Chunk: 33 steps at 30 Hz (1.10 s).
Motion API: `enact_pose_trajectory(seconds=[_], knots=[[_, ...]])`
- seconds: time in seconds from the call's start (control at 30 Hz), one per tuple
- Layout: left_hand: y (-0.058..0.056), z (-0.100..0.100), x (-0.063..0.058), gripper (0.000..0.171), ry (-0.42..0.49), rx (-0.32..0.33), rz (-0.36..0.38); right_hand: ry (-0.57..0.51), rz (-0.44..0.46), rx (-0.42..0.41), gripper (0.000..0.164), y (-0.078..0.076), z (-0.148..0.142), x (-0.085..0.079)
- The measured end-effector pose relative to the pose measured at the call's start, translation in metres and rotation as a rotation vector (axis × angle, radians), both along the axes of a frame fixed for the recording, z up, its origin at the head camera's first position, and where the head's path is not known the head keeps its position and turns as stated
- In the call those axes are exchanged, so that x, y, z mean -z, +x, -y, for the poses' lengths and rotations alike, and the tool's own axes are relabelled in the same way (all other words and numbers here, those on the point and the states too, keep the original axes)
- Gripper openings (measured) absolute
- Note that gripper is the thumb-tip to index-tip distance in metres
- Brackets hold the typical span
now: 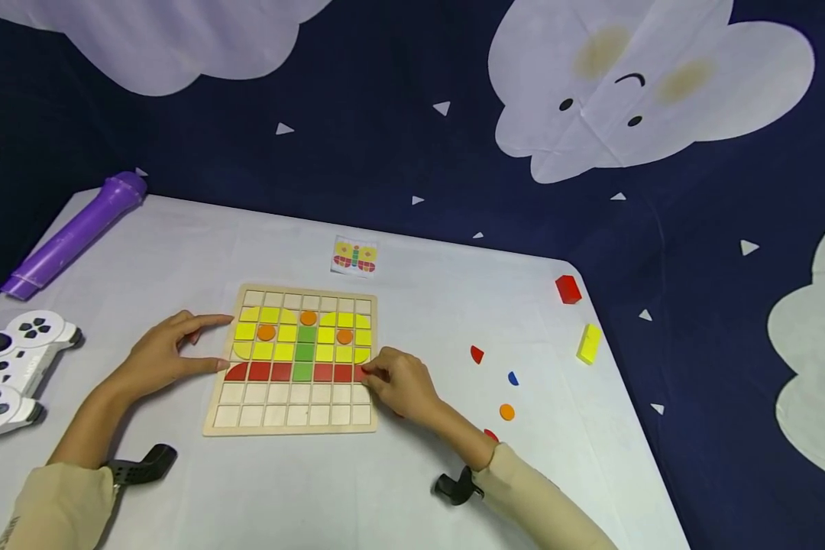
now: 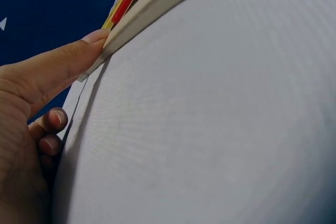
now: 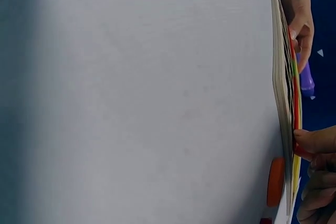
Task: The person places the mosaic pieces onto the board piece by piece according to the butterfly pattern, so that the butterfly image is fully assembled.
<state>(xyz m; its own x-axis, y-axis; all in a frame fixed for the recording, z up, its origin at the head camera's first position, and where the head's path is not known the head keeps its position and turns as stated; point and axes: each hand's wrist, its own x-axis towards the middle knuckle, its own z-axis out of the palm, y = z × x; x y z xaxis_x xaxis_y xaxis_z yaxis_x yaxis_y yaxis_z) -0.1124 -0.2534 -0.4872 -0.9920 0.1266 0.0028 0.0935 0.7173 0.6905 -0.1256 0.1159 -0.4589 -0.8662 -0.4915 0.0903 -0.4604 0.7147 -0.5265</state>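
Note:
A wooden grid board (image 1: 291, 425) lies on the white table, its squares partly filled with yellow, orange, green and red flat pieces forming a butterfly-like pattern. My left hand (image 1: 168, 353) is at the board's left side, thumb and index finger stretched out to its edge. In the left wrist view, the thumb (image 2: 79, 59) rests on the board's rim. At the right end of the red row, my right hand (image 1: 407, 386) pinches a small red piece (image 3: 303, 152) against the board. My fingers hide most of that piece's outline.
A small butterfly picture card (image 1: 354, 257) lies behind the board. To the right are loose red (image 1: 477, 354), blue (image 1: 512, 378) and orange (image 1: 507, 412) pieces, plus a red block (image 1: 567, 289) and a yellow block (image 1: 589, 344). A purple microphone (image 1: 76, 235) and white game controller (image 1: 24, 370) lie left.

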Motion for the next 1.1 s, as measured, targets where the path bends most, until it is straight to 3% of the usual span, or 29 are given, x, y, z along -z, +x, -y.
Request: enact_pose_trajectory(seconds=[0.17,0.5,0.8,1.1], knots=[[0.0011,0.0002,-0.0004,0.069,0.003,-0.005,-0.003,0.036,-0.072,-0.005,0.01,0.0033,0.0025,-0.0008],[0.0009,0.0001,-0.0007,0.069,0.006,-0.006,-0.007,0.049,-0.107,0.006,0.012,0.0028,0.0012,-0.0002],[0.0002,0.001,-0.0021,0.068,-0.004,-0.002,-0.012,-0.02,-0.189,-0.017,0.014,0.0,0.0,-0.0007],[0.0014,0.0013,-0.0006,0.068,0.014,0.005,-0.011,0.015,-0.172,-0.007,0.015,-0.0013,0.0033,0.0026]])
